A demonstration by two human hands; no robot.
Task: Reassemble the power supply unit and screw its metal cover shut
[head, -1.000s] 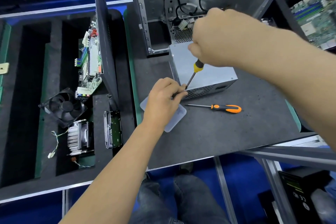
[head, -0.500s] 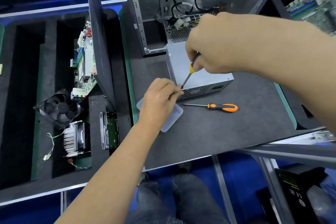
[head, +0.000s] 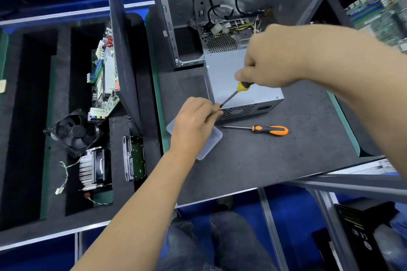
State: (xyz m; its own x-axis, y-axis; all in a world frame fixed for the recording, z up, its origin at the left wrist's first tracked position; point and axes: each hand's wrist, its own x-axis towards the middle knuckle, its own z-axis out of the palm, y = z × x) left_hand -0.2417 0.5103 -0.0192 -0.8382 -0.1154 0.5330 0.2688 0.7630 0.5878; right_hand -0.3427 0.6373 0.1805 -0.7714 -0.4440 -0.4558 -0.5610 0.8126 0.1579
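Note:
The grey metal power supply unit [head: 226, 75] lies on the dark mat with its cover on and its vented side facing me. My right hand [head: 273, 59] grips a yellow-and-black screwdriver [head: 239, 89], whose shaft slants down to the unit's near left corner. My left hand [head: 193, 121] is at that corner, its fingertips pinching around the screwdriver's tip. Whether a screw sits there is hidden by the fingers.
An orange-and-black screwdriver [head: 268, 130] lies on the mat [head: 264, 160] in front of the unit. A clear plastic tray [head: 211, 141] sits under my left hand. An open computer case [head: 198, 6] stands behind. A fan [head: 74, 132], heatsink [head: 92, 167], drive [head: 134, 158] and motherboard [head: 108, 72] fill foam slots at left.
My right hand has drawn back up the handle, so more of the yellow collar shows. The left hand stays at the corner by the tip.

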